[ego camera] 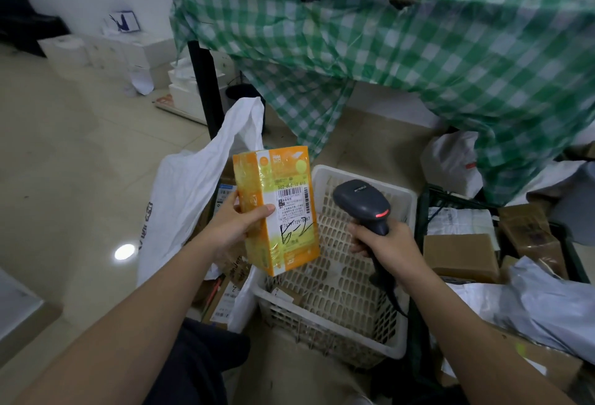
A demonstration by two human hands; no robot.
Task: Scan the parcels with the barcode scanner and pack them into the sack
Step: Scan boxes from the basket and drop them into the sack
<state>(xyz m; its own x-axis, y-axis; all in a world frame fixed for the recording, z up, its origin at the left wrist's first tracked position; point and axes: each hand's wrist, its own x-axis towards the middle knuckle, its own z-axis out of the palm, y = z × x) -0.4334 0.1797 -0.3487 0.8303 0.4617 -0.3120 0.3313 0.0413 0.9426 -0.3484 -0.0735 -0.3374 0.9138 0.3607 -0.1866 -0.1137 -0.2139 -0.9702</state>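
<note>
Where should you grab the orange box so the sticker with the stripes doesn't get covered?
Grip the orange box by its narrow left side, coming from the left, as the left hand does. The box stands upright with its label facing the scanner, so fingers there probably leave the barcode clear.
</note>
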